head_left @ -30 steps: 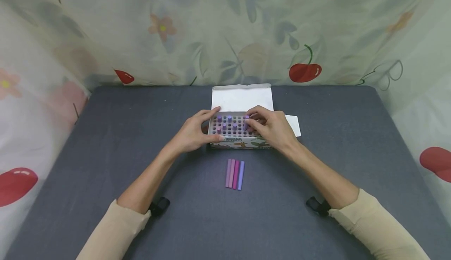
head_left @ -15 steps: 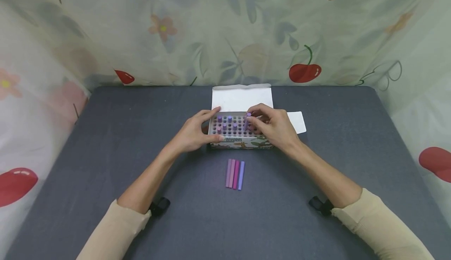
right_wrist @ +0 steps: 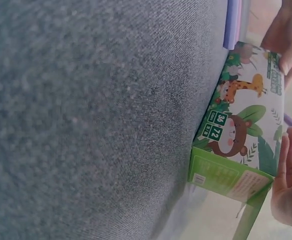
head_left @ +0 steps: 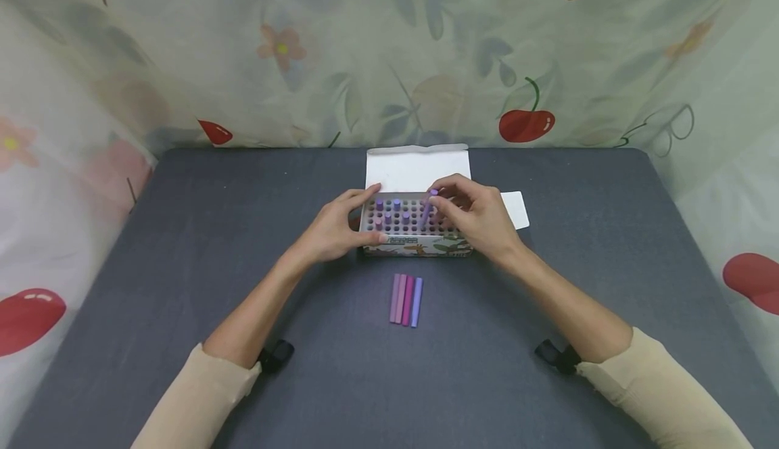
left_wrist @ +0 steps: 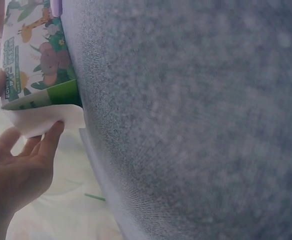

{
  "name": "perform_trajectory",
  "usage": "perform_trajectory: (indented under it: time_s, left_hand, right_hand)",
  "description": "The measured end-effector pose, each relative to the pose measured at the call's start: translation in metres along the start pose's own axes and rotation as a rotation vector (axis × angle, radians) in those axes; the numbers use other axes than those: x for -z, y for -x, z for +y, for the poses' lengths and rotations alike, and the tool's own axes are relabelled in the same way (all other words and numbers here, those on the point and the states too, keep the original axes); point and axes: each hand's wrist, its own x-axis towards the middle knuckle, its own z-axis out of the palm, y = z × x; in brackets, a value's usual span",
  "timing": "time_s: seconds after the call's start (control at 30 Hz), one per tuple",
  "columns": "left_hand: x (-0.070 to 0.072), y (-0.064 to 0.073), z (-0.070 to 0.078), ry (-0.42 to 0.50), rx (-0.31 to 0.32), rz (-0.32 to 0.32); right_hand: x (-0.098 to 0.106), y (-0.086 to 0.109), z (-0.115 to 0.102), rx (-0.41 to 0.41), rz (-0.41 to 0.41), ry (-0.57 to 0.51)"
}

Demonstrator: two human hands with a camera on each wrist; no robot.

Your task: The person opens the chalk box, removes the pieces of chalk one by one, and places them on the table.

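A box [head_left: 416, 249] with animal pictures stands open, its white lid [head_left: 416, 168] raised at the back. Inside is a grid of holes, with several purple and pink chalk sticks [head_left: 405, 218] upright in the left part. My left hand [head_left: 335, 227] holds the box's left end, thumb on the front rim and index finger near the back. Between thumb and fingers my right hand [head_left: 481, 219] pinches the top of a purple chalk stick [head_left: 426, 214]. That stick leans to the right over the grid; whether its lower end sits in a hole I cannot tell.
Several loose chalk sticks [head_left: 407, 302], pink, magenta and violet, lie side by side on the dark grey table [head_left: 304, 395] in front of the box. A white side flap [head_left: 516, 209] sticks out at the box's right end. A patterned curtain [head_left: 353, 50] hangs behind.
My right hand has risen slightly and shifted right, and the purple chalk stick in it shows more length and tilts more. The right side flap has swung out. The left hand stays put.
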Motion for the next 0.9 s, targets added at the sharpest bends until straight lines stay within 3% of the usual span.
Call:
perform_trajectory:
  time_s: [0.37,0.9]
  left_hand:
    - [0.001,-0.001,0.001,0.006,0.004,0.0]
    - [0.0,0.001,0.002,0.018,0.011,-0.005]
  right_hand:
    - [0.005,0.008,0.003,-0.098,-0.007,-0.088]
    - [0.005,0.033,-0.002,-0.291,-0.104,-0.236]
